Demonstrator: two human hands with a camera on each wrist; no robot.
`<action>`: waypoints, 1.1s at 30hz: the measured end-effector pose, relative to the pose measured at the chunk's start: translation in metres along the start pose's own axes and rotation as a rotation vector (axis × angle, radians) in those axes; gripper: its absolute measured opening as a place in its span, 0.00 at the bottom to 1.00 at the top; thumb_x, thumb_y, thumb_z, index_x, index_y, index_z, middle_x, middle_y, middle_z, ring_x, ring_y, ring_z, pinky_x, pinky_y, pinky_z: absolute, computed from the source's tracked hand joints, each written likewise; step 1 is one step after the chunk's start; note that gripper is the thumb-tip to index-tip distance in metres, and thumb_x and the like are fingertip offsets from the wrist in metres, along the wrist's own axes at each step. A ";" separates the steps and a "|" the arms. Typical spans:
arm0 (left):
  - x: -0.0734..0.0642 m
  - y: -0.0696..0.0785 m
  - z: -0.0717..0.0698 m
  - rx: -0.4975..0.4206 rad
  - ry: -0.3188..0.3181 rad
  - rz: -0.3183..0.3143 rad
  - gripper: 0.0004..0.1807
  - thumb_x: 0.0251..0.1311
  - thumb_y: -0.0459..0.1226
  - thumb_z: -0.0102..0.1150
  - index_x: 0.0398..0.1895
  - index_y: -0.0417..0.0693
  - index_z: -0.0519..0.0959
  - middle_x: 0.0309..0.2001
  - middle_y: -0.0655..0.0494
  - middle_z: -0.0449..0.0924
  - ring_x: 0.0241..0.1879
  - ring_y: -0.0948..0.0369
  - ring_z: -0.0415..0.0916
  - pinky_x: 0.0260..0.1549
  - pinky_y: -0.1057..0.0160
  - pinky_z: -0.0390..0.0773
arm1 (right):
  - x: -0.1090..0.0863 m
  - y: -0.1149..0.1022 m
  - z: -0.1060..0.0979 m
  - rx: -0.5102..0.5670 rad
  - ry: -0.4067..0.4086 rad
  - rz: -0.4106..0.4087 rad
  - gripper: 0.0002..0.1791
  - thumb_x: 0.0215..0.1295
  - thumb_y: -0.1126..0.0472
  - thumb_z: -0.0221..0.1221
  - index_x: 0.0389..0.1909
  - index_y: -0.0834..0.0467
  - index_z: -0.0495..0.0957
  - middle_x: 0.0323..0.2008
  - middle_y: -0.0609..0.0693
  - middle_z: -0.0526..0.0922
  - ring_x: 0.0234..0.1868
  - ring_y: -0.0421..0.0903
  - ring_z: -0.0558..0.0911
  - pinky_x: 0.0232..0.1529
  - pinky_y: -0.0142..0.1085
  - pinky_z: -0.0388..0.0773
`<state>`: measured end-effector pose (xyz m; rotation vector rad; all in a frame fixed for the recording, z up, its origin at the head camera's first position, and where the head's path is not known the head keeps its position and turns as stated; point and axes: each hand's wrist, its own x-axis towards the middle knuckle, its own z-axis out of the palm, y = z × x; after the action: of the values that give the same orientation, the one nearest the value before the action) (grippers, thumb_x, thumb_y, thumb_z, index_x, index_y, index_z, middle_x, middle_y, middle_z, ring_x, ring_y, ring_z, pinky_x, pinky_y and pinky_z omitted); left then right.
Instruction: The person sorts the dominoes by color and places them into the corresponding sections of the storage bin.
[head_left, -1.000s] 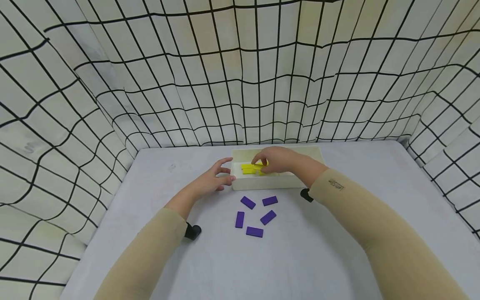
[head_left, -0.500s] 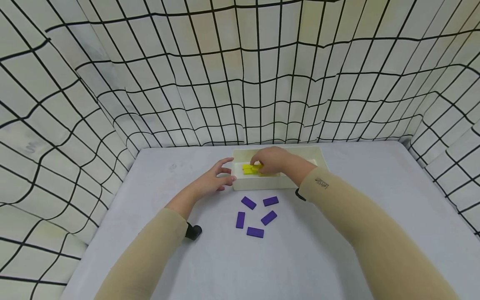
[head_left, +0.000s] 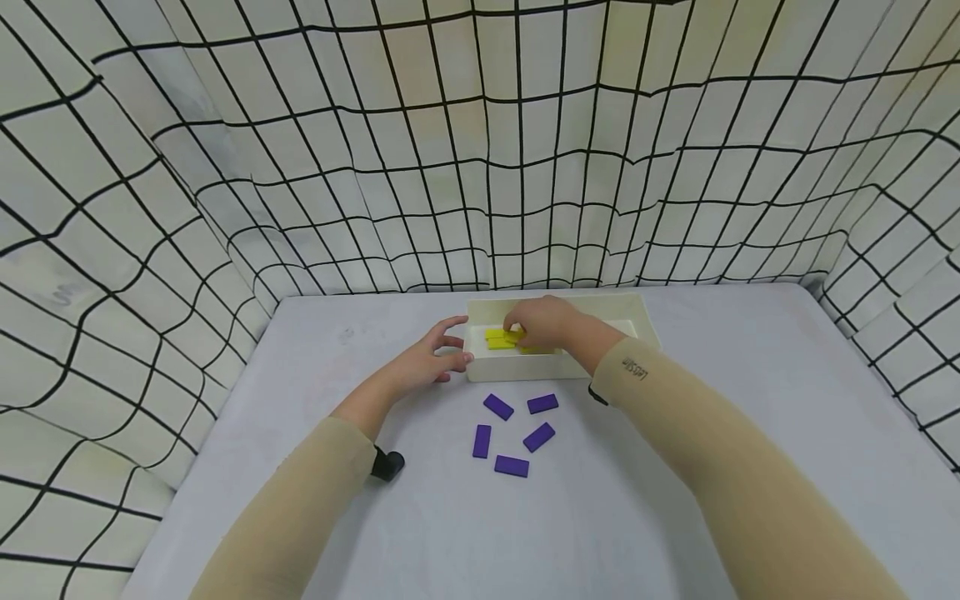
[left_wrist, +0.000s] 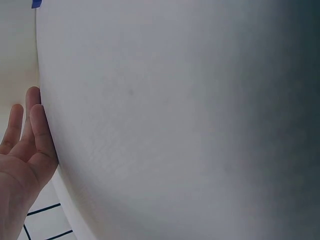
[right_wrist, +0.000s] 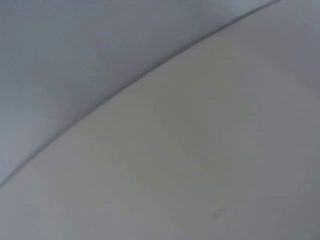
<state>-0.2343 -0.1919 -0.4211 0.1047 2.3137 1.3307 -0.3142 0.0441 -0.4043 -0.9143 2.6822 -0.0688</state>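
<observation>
A white open-topped box stands near the back of the table with several flat yellow blocks inside. My right hand reaches into it from the right, thumb and fingertips pinching one yellow block low over the others. That hand covers part of the yellow pieces. At the box's left end, my left hand rests fingertips and thumb against the wall, fingers spread. In the left wrist view the left hand shows along the left edge. Only the box wall and tabletop fill the right wrist view.
In front of the box, several purple blocks lie loosely in a ring on the white table. Black netting over white panels rises behind the table and at both sides. A black wrist camera sits under the left sleeve.
The right hand has lowered slightly into the box with the yellow block, its forearm shifting left. The left hand and the purple blocks stay in place.
</observation>
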 end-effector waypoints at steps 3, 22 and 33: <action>0.002 -0.004 0.000 0.002 0.011 0.014 0.42 0.66 0.50 0.61 0.75 0.81 0.47 0.70 0.52 0.61 0.56 0.56 0.77 0.57 0.51 0.74 | 0.001 -0.001 0.001 0.000 0.003 -0.006 0.20 0.67 0.53 0.63 0.60 0.45 0.79 0.52 0.45 0.81 0.48 0.44 0.77 0.59 0.45 0.72; 0.000 -0.004 0.001 0.010 0.018 0.017 0.41 0.67 0.51 0.60 0.75 0.81 0.47 0.70 0.52 0.61 0.55 0.56 0.77 0.57 0.51 0.74 | -0.015 -0.007 -0.012 0.109 0.077 -0.046 0.18 0.68 0.52 0.62 0.57 0.49 0.80 0.42 0.46 0.80 0.43 0.46 0.76 0.52 0.40 0.75; 0.003 -0.004 0.001 0.000 0.013 0.020 0.40 0.66 0.51 0.60 0.75 0.80 0.49 0.69 0.53 0.63 0.54 0.57 0.78 0.56 0.52 0.75 | -0.039 -0.001 -0.021 0.191 0.112 -0.078 0.19 0.68 0.53 0.63 0.58 0.51 0.80 0.43 0.46 0.81 0.44 0.46 0.76 0.50 0.40 0.76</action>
<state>-0.2355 -0.1923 -0.4262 0.1193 2.3295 1.3447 -0.2904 0.0656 -0.3735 -0.9807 2.6822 -0.3971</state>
